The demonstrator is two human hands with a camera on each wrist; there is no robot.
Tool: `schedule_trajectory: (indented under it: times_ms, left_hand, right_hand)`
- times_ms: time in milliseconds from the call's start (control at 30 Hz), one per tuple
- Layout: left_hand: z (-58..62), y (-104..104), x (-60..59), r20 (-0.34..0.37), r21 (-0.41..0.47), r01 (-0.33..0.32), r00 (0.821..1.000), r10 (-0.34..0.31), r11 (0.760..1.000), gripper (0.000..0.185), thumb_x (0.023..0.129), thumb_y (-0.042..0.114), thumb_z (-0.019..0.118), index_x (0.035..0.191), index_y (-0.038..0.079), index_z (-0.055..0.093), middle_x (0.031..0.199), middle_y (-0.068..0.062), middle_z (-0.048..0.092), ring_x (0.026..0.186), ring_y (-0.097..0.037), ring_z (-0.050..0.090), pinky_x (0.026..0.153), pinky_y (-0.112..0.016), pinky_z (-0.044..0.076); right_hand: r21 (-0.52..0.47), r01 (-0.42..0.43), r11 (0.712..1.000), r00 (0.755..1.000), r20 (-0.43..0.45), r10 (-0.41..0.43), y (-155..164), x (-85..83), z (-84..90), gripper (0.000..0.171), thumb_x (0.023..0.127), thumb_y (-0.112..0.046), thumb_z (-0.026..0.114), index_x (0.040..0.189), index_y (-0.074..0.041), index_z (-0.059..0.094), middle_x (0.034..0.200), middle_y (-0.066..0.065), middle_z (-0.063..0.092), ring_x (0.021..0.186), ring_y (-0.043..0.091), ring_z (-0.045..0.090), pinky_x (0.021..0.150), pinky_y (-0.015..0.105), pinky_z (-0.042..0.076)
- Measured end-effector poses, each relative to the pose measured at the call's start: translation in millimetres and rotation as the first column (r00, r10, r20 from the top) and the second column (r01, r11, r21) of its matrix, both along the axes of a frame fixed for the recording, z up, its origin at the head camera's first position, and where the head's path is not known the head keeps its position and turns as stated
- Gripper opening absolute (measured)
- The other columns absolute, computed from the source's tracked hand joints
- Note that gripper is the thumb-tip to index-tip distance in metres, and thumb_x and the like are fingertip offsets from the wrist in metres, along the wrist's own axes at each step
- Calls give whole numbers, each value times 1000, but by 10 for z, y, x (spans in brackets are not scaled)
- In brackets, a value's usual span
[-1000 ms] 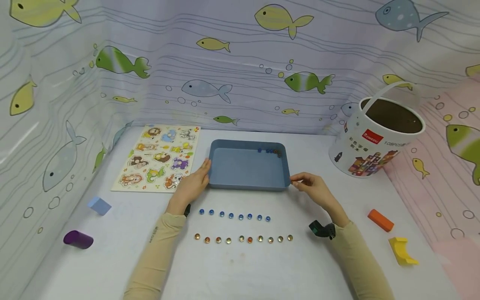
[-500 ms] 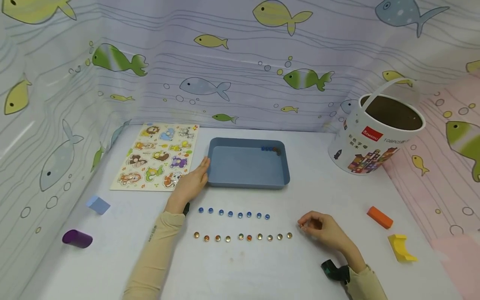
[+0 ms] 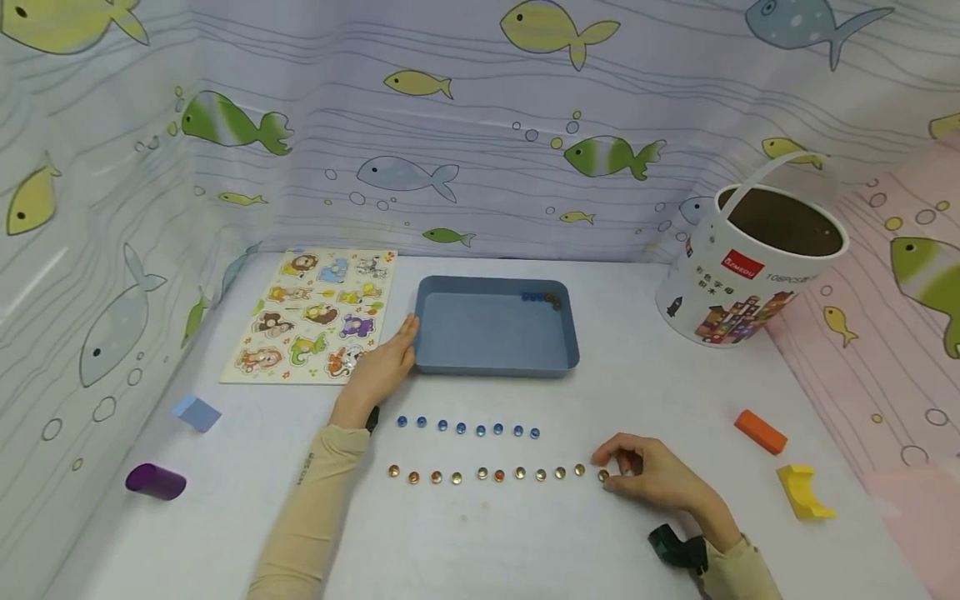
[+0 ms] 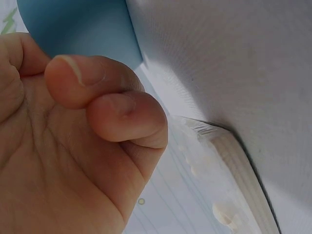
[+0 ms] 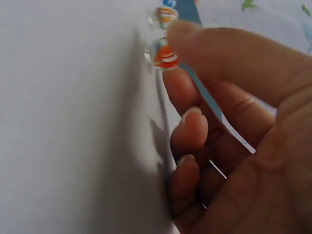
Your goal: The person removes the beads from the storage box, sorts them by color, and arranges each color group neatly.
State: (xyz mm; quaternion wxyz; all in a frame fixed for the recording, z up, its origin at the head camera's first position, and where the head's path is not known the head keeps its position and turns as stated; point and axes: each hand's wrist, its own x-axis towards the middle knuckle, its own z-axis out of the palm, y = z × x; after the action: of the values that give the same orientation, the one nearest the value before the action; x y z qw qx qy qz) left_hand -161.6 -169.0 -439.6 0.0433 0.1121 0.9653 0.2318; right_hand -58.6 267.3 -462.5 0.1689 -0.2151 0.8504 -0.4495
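An animal peg puzzle (image 3: 315, 315) lies flat on the white tabletop (image 3: 480, 542). A pale blue cube (image 3: 197, 412) and purple cylinder (image 3: 155, 482) sit at one side, an orange block (image 3: 760, 431), yellow arch (image 3: 804, 492) and tilted white bucket (image 3: 750, 267) at the other, before fish-print curtains (image 3: 465, 125).

Left of the tray (image 3: 497, 364): puzzle board (image 3: 315, 316). In its far right corner: a few marbles (image 3: 542, 297). Right of it: bucket (image 3: 750, 271). Before it: two marble rows (image 3: 480, 454), side by side. Further right: two blocks (image 3: 780, 462).
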Motion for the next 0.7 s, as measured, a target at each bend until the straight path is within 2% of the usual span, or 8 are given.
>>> schedule_trajectory:
  times_ms: [100, 233, 333, 400, 467, 533, 633, 700]
  left_hand:
    - [-12, 2, -2, -11, -7, -2, 1000, 2, 1000, 54, 103, 21, 33, 155, 9, 20, 162, -6, 18, 136, -36, 42, 91, -49, 51]
    - [-18, 3, -5, -17, -15, 3, 1000, -4, 1000, 54, 103, 21, 33, 155, 9, 21, 162, -6, 18, 136, -36, 43, 88, -49, 52]
    - [-8, -1, 0, -16, -16, 4, 1000, -4, 1000, 54, 103, 22, 34, 155, 9, 21, 162, -6, 18, 135, -36, 44, 86, -48, 53]
    - [-2, -3, 3, -18, -12, 2, 1000, -2, 1000, 54, 103, 22, 34, 155, 9, 21, 162, -6, 19, 131, -36, 49, 80, -47, 55]
    - [2, -3, 2, -25, -8, -1, 1000, 1, 1000, 54, 103, 22, 34, 154, 9, 22, 162, -5, 19, 127, -37, 53, 71, -44, 55]
    - [4, 1, 1, -30, -7, -3, 1000, 3, 1000, 54, 103, 22, 34, 154, 9, 23, 162, -5, 20, 125, -37, 54, 69, -44, 54]
    - [4, 5, 0, -27, -11, -5, 1000, 5, 1000, 54, 103, 22, 34, 154, 9, 22, 162, -4, 19, 131, -36, 49, 82, -46, 54]
    - [4, 10, 4, -23, -14, -5, 1000, 5, 1000, 54, 103, 22, 34, 154, 9, 22, 162, -4, 19, 135, -35, 45, 91, -49, 52]
  right_hand:
    - [-35, 2, 999, 999, -35, -3, 9, -106, 56, 22, 85, -13, 73, 106, -10, 68, 88, 6, 61, 70, 6, 48, 59, 24, 42]
    - [-110, 2, 994, 996, -90, -12, -68, -354, 203, 19, 91, -6, 63, 109, 0, 66, 98, 17, 65, 72, 5, 52, 64, 22, 44]
    - [-143, 21, 989, 996, -83, -34, -225, -611, 375, 22, 94, -7, 59, 111, 6, 64, 105, 23, 65, 80, 8, 58, 70, 20, 49]
    - [-138, 61, 989, 996, -61, -70, -361, -809, 482, 26, 96, -12, 58, 114, 7, 63, 109, 24, 65, 88, 13, 61, 75, 20, 50]
    - [-124, 110, 986, 993, -33, -114, -504, -1020, 569, 31, 97, -17, 57, 118, 6, 62, 114, 24, 64, 93, 20, 61, 81, 26, 51]
    - [-116, 148, 982, 988, -17, -151, -635, -1232, 619, 33, 99, -20, 55, 122, 4, 61, 118, 25, 63, 95, 25, 59, 84, 34, 50]
    - [-122, 185, 975, 982, -2, -187, -809, -1522, 633, 35, 100, -20, 52, 126, 2, 59, 124, 23, 61, 98, 30, 57, 89, 46, 49]
    - [-136, 191, 972, 981, 1, -192, -910, -1695, 608, 35, 101, -19, 51, 128, 2, 58, 127, 22, 60, 104, 33, 58, 93, 48, 48]
